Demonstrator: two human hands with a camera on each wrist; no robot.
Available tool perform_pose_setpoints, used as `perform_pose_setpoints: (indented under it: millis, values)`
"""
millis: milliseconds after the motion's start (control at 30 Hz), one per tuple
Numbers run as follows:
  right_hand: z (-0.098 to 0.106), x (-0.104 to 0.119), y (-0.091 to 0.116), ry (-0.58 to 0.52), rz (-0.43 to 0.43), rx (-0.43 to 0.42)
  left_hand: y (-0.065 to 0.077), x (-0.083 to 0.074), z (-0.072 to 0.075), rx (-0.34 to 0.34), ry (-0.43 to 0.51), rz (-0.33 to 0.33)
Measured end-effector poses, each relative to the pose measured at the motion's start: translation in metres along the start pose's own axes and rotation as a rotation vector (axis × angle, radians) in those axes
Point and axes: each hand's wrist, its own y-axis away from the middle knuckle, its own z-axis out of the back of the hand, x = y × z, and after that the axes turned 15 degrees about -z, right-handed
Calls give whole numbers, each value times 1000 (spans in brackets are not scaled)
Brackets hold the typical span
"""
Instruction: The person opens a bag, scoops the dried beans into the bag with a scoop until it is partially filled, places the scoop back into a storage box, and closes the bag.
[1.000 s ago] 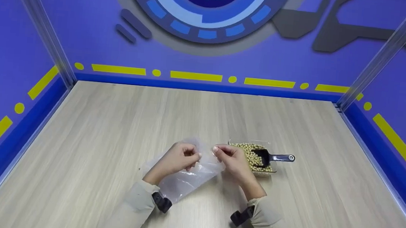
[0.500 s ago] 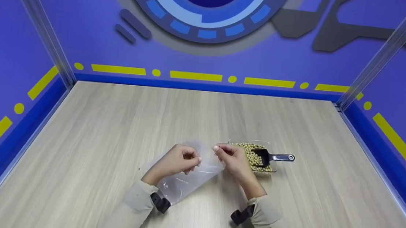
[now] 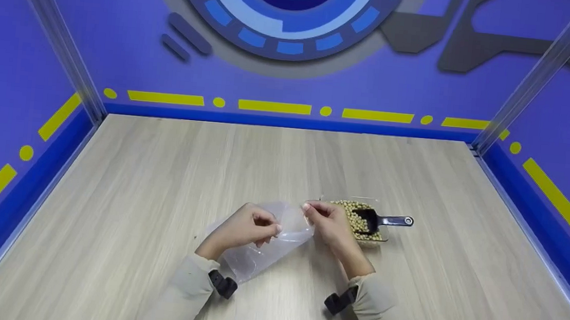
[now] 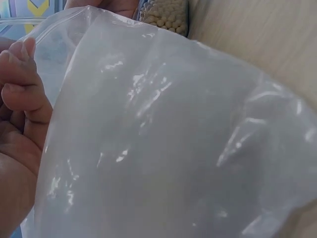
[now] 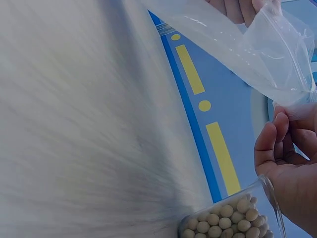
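A clear plastic zip bag stretches between my two hands, its mouth toward the upper right and its flat body slanting down to the lower left. My left hand pinches one side of the mouth between thumb and fingers. At the opposite corner, my right hand pinches the bag's edge. The right wrist view shows the bag's mouth spread partly apart between the hands. In the left wrist view the bag covers most of the picture, beside the left hand's curled fingers.
Right behind my right hand stands a clear plastic box of pale round beans. A black scoop lies in the beans, its handle jutting out rightward. The wooden tabletop ends at blue panel walls.
The bag's far edge has come down nearer the hands and its mouth looks wider. My left hand has shifted slightly left; the right hand has barely moved.
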Motion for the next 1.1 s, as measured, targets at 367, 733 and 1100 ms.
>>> perform_pose_setpoints:
  millis: [367, 733, 1100]
  values:
    - [2, -1, 0, 15, 6, -38, 2, 1, 2, 14, 16, 34]
    - [4, -1, 2, -33, -5, -18, 2, 1, 2, -18, 37, 41]
    - [5, -1, 5, -65, 12, 7, 0, 1, 3, -41, -1, 24]
